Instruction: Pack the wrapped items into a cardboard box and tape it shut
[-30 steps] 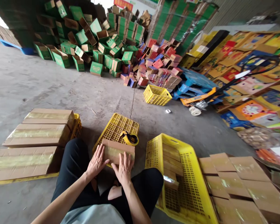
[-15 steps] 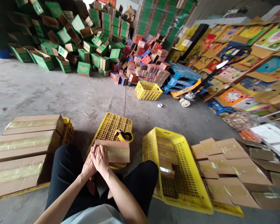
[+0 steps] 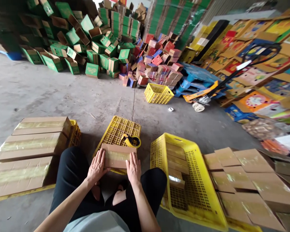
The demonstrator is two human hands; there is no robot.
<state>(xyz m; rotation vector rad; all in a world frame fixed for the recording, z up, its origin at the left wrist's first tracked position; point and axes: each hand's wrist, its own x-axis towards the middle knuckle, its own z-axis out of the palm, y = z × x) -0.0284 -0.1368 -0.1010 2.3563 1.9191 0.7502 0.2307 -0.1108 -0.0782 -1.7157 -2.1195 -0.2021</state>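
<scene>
In the middle of the head view a small taped cardboard box (image 3: 118, 156) lies flat on an upturned yellow crate (image 3: 122, 127). My left hand (image 3: 96, 167) holds its left end, fingers along the side and thumb at the near edge. At the opposite end my right hand (image 3: 134, 168) presses on the box with its fingers stretched forward. Just behind the box a yellow tape dispenser (image 3: 131, 140) rests on the crate.
Right of my knee stands a yellow basket (image 3: 195, 180) with several taped boxes inside. Beyond it are stacked flat cardboard boxes (image 3: 240, 175). Large taped boxes (image 3: 36, 141) are at left. Farther off are another yellow crate (image 3: 159, 94) and a pallet jack (image 3: 207, 95).
My right hand has moved from beside my left hand at the box's left end to its right end. My left hand now lies along the left end. The view has shifted slightly.
</scene>
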